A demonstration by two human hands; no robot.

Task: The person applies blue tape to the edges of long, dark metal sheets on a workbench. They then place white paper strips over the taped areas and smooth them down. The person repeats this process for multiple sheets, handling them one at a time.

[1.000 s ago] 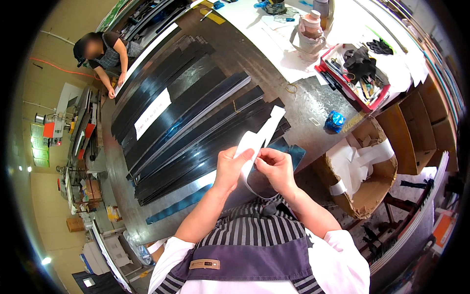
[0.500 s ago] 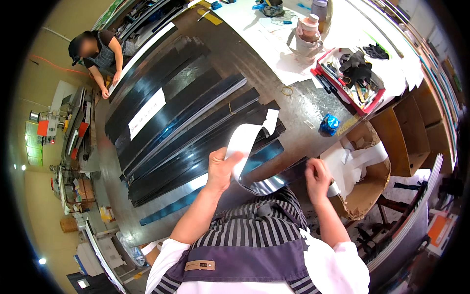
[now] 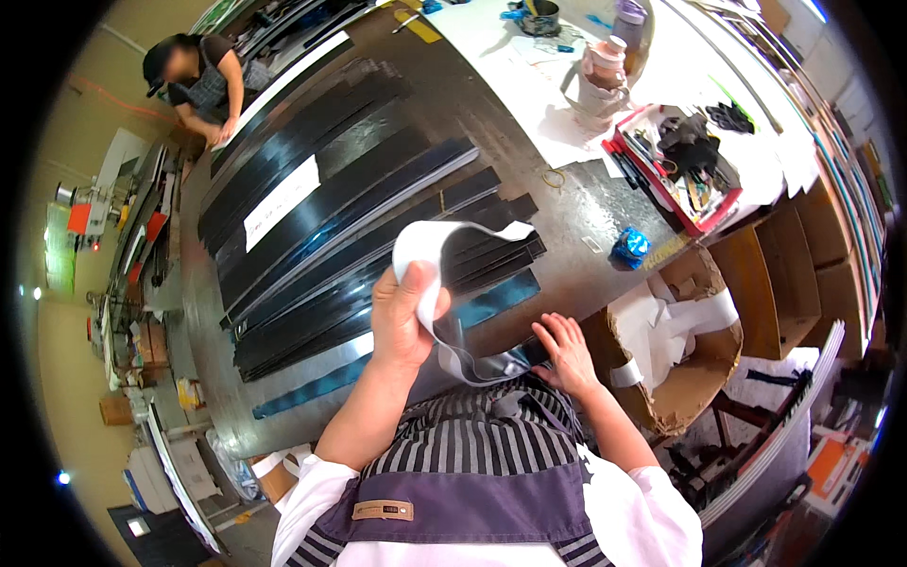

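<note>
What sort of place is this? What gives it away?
Probably a small workshop or factory floor: long dark strips stacked on a large metal-topped table, a red tray cluttered with small tools, and a second person at the table's far-left edge.

Yellowish wall (image 3: 76, 378) and small bright light (image 3: 63, 478) at far left, broad dark metal worktable (image 3: 477, 104) mid-room.

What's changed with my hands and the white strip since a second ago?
Your right hand, no longer pinching beside your left hand, moved right and toward you, its fingers now spread. The left hand shifted slightly left, still gripping the white strip, which now curls more. The black strips and torn cardboard box stayed put.
</note>
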